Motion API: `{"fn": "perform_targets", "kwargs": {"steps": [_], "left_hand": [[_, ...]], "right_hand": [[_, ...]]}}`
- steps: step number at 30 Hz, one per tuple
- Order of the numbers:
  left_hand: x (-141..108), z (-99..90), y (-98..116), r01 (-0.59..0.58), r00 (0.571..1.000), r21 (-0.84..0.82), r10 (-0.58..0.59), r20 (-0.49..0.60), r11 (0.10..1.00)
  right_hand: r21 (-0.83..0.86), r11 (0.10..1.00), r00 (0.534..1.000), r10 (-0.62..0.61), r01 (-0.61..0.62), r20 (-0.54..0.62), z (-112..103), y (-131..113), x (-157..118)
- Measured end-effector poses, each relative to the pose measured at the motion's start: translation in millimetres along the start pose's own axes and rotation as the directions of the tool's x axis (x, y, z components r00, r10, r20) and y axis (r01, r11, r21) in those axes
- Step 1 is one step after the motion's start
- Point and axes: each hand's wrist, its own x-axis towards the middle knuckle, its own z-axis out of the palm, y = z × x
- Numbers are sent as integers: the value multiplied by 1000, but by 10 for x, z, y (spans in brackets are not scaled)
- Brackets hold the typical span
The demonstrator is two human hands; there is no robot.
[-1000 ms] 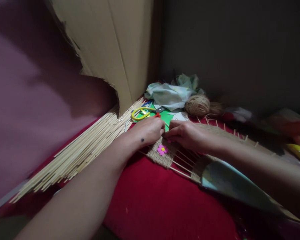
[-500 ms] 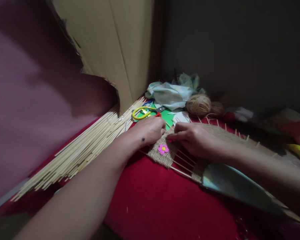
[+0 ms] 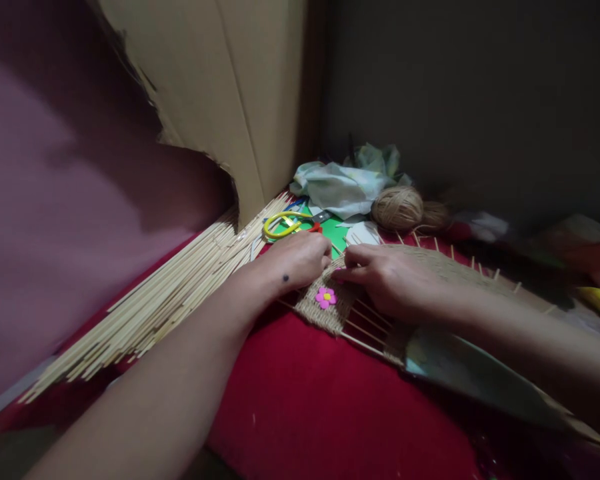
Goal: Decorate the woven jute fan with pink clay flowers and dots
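Note:
A woven twine piece on thin sticks lies on red cloth, with a pink flower with a yellow centre on its weave. My left hand is closed at the weave's upper left edge; what its fingers grip is hidden. My right hand has its fingers bent, the index fingertip on a second pink piece, mostly covered by the finger. Bare sticks show below the right hand, between two woven parts.
Yellow-handled scissors lie on green sheet behind my left hand. Many loose sticks spread at left. Behind are a crumpled pale cloth, a twine ball and a tall cardboard panel. Red cloth is in front.
My right hand has shifted very slightly left at the second pink piece. My left hand stays in nearly the same place on the weave.

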Motion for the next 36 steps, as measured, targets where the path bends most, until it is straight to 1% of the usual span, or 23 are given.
{"fn": "perform_targets", "kwargs": {"steps": [3, 5, 8, 13, 15, 17, 20, 22, 24, 26, 27, 28, 29, 30, 31, 32, 34, 36], "left_hand": [[-1, 4, 2, 8, 1000, -16, -8, -9, 1000], [-2, 7, 1, 12, 1000, -29, -12, -13, 999], [-4, 12, -7, 12, 1000, -44, -13, -14, 999], [-1, 17, -24, 11, 1000, -64, -12, -10, 998], [4, 15, -28, 13, 1000, -61, -14, -15, 998], [9, 11, -32, 9, 1000, -59, -10, -12, 998], [22, 0, -42, -2, 1000, -61, 3, 5, 998], [35, -10, -53, 6, 1000, -63, -5, 22, 998], [52, -20, -70, 21, 999, -54, -19, 41, 998], [71, -27, -88, 26, 999, -57, -23, 49, 998], [81, -29, -97, 25, 998, -60, -22, 51, 998], [90, -30, -105, 23, 999, -65, -20, 46, 998], [99, -30, -113, 19, 999, -76, -16, 43, 997], [108, -28, -122, 16, 999, -83, -13, 40, 996], [116, -25, -130, 17, 999, -91, -14, 36, 996], [124, -20, -140, 17, 999, -98, -14, 34, 995], [136, -7, -165, 14, 1000, -111, -11, 29, 994], [139, 11, -192, 4, 1000, -107, -3, 12, 994]], "right_hand": [[70, 996, 995, 63, -57, -78, -23, 9, -20], [91, 992, 992, 90, -82, -88, -72, 15, -50], [110, 990, 991, 94, -84, -96, -171, 32, -150], [154, 980, 974, 154, -129, -164, -404, 49, -481], [131, 980, 958, 179, -152, -225, -518, 44, -660], [70, 977, 940, 214, -202, -267, -620, 40, -861], [-20, 934, 890, 334, -357, -310, -724, 18, -1188], [-39, 881, 840, 436, -472, -323, -764, -27, -1395], [-46, 829, 784, 507, -557, -358, -792, -102, -1573], [4, 791, 725, 563, -612, -398, -819, -188, -1720], [63, 767, 688, 606, -639, -399, -831, -227, -1787], [138, 738, 651, 655, -661, -384, -843, -258, -1853], [208, 703, 624, 704, -680, -340, -852, -277, -1919], [255, 664, 605, 747, -703, -277, -856, -284, -1986], [265, 629, 594, 777, -731, -208, -854, -277, -2052], [236, 608, 591, 793, -758, -145, -845, -259, -2112], [102, 608, 607, 793, -787, -48, -806, -202, -2200], [-41, 651, 652, 758, -758, -14, -753, -146, -2223]]}}
